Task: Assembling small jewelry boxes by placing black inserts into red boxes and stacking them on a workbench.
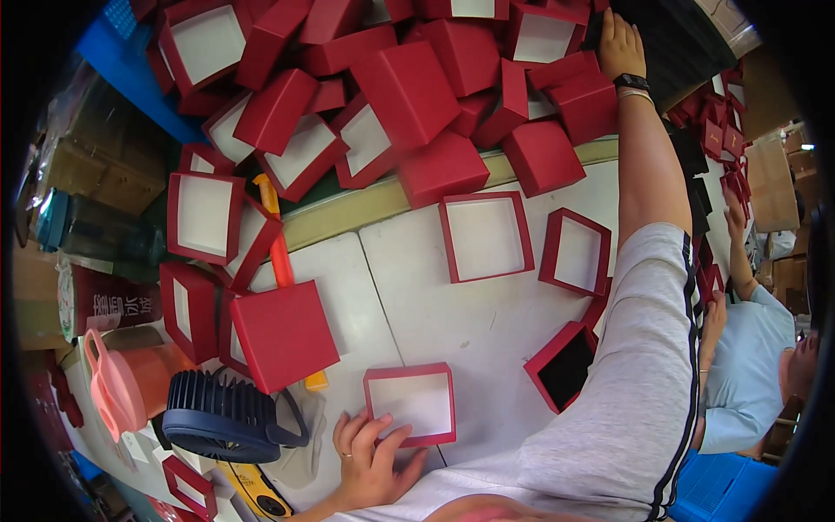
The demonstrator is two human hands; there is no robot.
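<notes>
Close to me a shallow red box (423, 407) with a white inside lies open side up on the white table. My left hand (374, 459) is at its near left corner, fingers spread and loosely bent, their tips touching the rim. My right arm reaches far to the right. There my right hand (623, 48) lies with fingers stretched out over dark black material (674, 52), beside the heap of red boxes (409, 91); whether it touches any piece is hard to see. A red box with a black inside (564, 365) stands tilted near my right sleeve.
Two more open red boxes (487, 237) (576, 252) lie mid-table. At left are stacked red boxes (285, 335), an orange-handled tool (277, 235), a dark blue fan (222, 418) and a pink cup (130, 383). A co-worker (744, 365) sits at the right.
</notes>
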